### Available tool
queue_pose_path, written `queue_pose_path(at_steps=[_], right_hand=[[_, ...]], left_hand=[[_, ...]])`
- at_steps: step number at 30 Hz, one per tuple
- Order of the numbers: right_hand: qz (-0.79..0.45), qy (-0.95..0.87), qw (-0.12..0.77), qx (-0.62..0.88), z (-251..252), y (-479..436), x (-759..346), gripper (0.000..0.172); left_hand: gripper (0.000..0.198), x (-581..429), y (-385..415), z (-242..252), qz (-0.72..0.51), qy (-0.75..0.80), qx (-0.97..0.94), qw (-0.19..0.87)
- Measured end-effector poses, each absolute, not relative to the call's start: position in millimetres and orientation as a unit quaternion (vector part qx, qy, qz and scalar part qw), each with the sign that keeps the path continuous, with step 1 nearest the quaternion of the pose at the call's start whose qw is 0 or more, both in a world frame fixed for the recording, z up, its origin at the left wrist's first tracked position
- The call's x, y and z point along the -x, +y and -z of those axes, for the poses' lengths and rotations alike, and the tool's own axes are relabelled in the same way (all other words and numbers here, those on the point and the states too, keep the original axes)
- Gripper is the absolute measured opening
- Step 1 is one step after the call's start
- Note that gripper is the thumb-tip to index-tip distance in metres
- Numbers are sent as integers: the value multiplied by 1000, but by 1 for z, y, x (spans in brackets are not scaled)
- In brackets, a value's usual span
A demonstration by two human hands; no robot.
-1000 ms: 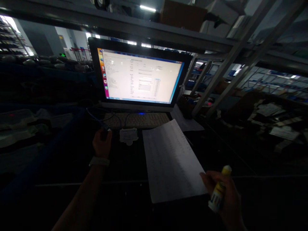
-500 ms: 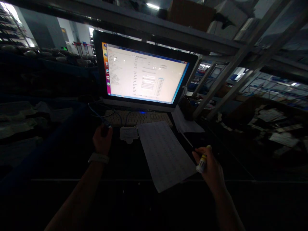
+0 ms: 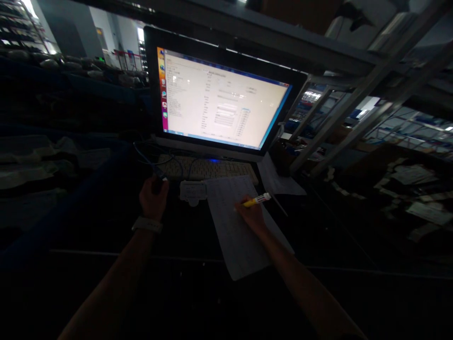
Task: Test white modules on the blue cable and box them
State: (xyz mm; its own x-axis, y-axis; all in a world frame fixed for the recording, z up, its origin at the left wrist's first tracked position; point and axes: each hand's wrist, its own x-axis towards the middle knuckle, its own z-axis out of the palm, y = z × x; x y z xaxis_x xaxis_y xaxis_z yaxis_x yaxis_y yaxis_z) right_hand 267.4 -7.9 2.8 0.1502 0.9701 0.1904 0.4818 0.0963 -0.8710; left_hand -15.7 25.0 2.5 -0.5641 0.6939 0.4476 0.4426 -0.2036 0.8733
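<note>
The right hand (image 3: 252,216) is lying over a white printed paper sheet (image 3: 240,255), fingers gripping a yellow-and-white cylindrical marker (image 3: 257,199); its forearm is covering part of the sheet. The left hand (image 3: 154,196), fingers curled, is pinching the end of a thin blue cable (image 3: 144,157). A small white rectangular box (image 3: 193,190) is lying between hand and sheet. Farther, a pale rectangular keyboard (image 3: 219,169) is bordering the sheet's far edge. Beyond, a black-framed flat monitor (image 3: 226,99) is blocking the view; right, a grey metal frame (image 3: 338,113) is rising.
</note>
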Motion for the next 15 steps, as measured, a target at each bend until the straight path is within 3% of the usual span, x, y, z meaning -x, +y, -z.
queue_pose_path(at_steps=[15], right_hand=[[-229,-630,403,623,-9,-13,-263,25]], left_hand=[[31,16,26,-2,-624,625,-462,82]])
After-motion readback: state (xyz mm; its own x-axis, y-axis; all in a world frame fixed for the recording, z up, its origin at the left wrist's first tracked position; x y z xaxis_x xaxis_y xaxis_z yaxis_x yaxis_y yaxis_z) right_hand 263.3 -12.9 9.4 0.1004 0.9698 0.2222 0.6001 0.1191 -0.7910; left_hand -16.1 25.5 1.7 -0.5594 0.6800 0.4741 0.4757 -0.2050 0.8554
